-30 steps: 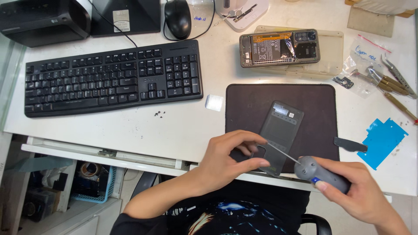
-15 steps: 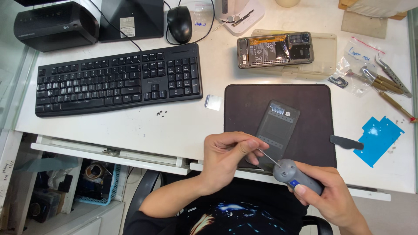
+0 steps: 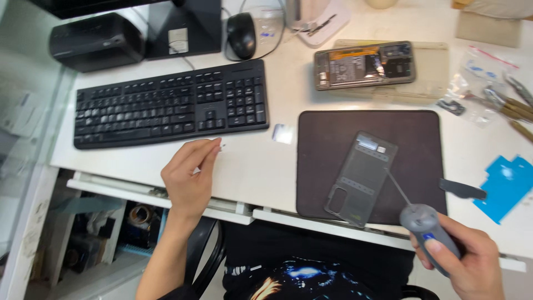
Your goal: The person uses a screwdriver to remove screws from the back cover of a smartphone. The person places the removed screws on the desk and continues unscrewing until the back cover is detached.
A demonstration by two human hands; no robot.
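Grey plastic, the back cover of a phone (image 3: 361, 178), lies face down and slanted on a dark work mat (image 3: 333, 133) at the front of a white desk (image 3: 250, 166). A second ago the left hand (image 3: 189, 175) was pressed against the cover's near edge; now it has moved away to the left and hovers over bare desk just below a black keyboard (image 3: 172, 103), thumb and forefinger pinched on something tiny, too small to identify. So the cover now lies untouched by either hand. The right hand (image 3: 463, 261) has drawn back toward the desk edge, fingers wrapped around a grey electric screwdriver (image 3: 425, 228) whose thin bit points up toward the cover without touching it. Behind the mat, an opened phone body (image 3: 363, 65) rests on a pale tray (image 3: 433, 66), its inner parts showing. Clear bags (image 3: 472, 83) at the right hold small parts that cannot be made out. A black pry tool (image 3: 462, 189) and blue film (image 3: 508, 186) lie nearby.
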